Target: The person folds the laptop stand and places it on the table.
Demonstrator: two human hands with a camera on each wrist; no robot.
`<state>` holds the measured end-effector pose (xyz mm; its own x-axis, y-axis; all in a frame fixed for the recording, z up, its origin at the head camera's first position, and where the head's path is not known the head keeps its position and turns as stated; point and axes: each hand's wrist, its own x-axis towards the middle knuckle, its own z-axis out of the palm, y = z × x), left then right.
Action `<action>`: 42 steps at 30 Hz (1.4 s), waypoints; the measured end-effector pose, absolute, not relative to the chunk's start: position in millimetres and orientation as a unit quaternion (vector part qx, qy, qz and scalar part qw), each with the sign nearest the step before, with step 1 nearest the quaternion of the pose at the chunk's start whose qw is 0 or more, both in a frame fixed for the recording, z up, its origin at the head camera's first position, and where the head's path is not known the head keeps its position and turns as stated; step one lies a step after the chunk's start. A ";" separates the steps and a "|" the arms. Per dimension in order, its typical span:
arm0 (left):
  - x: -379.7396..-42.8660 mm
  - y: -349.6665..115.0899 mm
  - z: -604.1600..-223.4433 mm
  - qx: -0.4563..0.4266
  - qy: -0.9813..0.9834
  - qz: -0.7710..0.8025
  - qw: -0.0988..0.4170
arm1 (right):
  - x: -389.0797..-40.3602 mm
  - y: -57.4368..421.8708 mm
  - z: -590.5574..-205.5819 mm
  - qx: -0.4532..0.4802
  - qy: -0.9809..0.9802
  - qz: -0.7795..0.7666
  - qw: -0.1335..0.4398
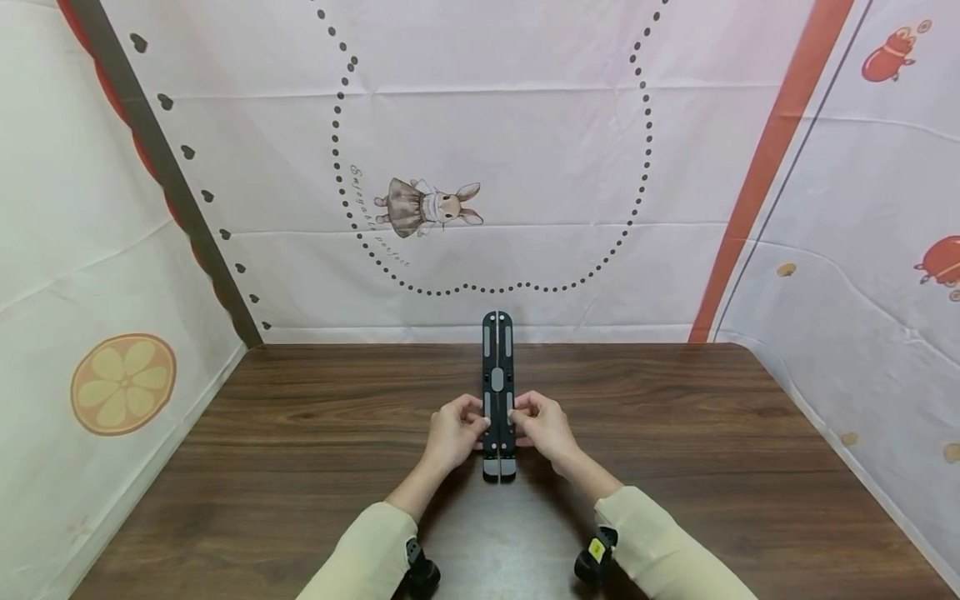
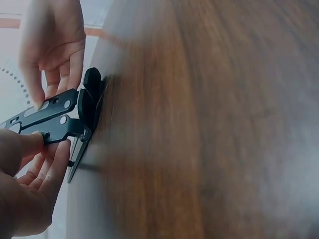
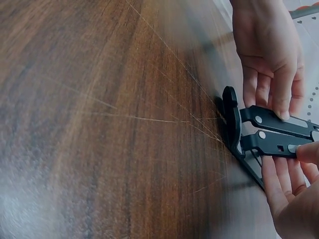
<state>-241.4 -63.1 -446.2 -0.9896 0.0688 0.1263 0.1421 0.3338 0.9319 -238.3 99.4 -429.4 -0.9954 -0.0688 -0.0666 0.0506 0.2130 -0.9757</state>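
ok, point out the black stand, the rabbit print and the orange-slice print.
Black stand [image 1: 497, 379]: head view, on its grey oval centre.
Rabbit print [image 1: 431, 207]: head view, on its white top.
Orange-slice print [image 1: 123, 384]: head view, on its middle.

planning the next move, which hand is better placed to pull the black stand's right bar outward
Probably the right hand: it grips the right bar from the outer side. The left hand grips the left bar, so it would likely need to let go first.
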 end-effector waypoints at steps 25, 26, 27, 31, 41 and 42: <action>-239.8 -55.8 -444.4 -0.051 -0.835 -0.546 0.039 | -237.3 99.0 -429.9 -0.004 0.786 -0.616 0.047; -239.6 -55.9 -444.2 -0.051 -0.836 -0.546 0.038 | -237.4 99.0 -430.4 -0.003 0.785 -0.617 0.048; -239.5 -56.0 -444.1 -0.050 -0.836 -0.545 0.037 | -237.6 99.0 -431.2 -0.003 0.785 -0.618 0.048; -238.7 -56.4 -442.6 -0.053 -0.841 -0.537 0.042 | -238.8 99.0 -433.4 -0.003 0.786 -0.617 0.048; -237.8 -57.5 -437.6 -0.035 -0.853 -0.519 0.049 | -239.9 99.8 -433.6 -0.016 0.796 -0.604 0.047; -238.1 -57.9 -437.8 -0.031 -0.852 -0.521 0.047 | -239.7 99.7 -433.6 -0.018 0.795 -0.605 0.046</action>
<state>-238.1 -57.9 -437.8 -0.9937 0.0039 0.1118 0.1014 0.4551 0.8846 -239.7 99.7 -433.6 -0.9951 -0.0841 -0.0522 0.0278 0.2684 -0.9629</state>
